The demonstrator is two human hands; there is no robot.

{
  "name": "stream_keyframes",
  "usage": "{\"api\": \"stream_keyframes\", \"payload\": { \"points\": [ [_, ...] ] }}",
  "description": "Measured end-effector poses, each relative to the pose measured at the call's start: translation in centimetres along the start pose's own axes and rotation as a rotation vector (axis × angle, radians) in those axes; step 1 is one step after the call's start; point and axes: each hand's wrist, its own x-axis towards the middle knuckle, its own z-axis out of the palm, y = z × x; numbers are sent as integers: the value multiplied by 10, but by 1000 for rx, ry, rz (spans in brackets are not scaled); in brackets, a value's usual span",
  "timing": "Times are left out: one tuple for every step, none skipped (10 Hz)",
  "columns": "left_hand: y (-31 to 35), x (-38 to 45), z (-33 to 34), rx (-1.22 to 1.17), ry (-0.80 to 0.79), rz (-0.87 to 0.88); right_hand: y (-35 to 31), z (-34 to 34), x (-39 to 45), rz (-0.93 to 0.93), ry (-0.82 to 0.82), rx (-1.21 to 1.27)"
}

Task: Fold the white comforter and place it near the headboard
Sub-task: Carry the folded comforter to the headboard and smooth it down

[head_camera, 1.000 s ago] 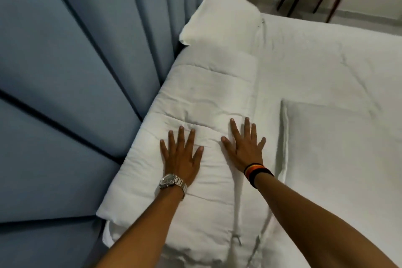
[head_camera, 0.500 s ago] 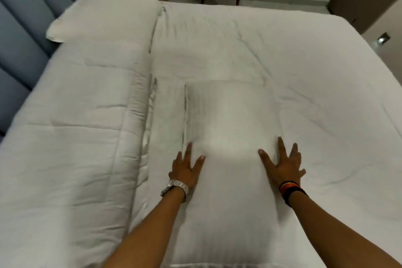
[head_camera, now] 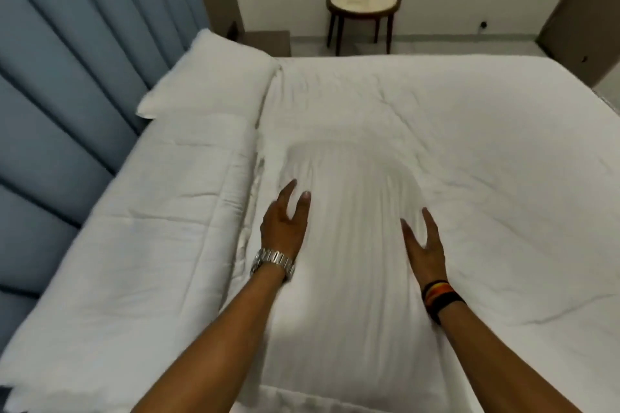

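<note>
Left hand (head_camera: pixel 283 228) and right hand (head_camera: pixel 424 245), fingers spread, flanking striped pillow (head_camera: pixel 355 245); no legible writing.

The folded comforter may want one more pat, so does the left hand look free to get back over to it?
Probably yes. The left hand rests open on the striped pillow, right beside the folded comforter lying along the headboard, with nothing between them.

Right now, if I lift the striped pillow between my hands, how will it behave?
The striped pillow looks plump and soft, so it will probably sag at both ends. It seems light for its bulk. With the left hand and right hand open at its sides, it may slip.
</note>
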Motion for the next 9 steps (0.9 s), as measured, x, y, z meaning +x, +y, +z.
{"api": "stream_keyframes", "payload": {
  "points": [
    [38,15,-90,25,83,112,-63,53,-27,-97,-57,53],
    [53,34,-195,172,160,172,-117,124,-63,-173,-116,106],
    [44,61,-299,242,164,167,-153,199,-102,-222,-175,135],
    [-2,85,-383,348,146,31,-155,275,-132,-176,-300,57],
    [-86,92,-404,555,89,-178,-122,344,-149,-118,-441,-250],
    [-167,73,-381,682,120,-142,-84,396,-165,-393,-429,-640],
    [-196,62,-365,696,171,-80,-66,408,-166,-421,-427,-806],
    [-183,66,-366,714,148,-57,-78,394,-168,-349,-459,-735],
    [-110,94,-374,657,207,133,-131,360,-190,-428,-376,-347]
  ]
}}
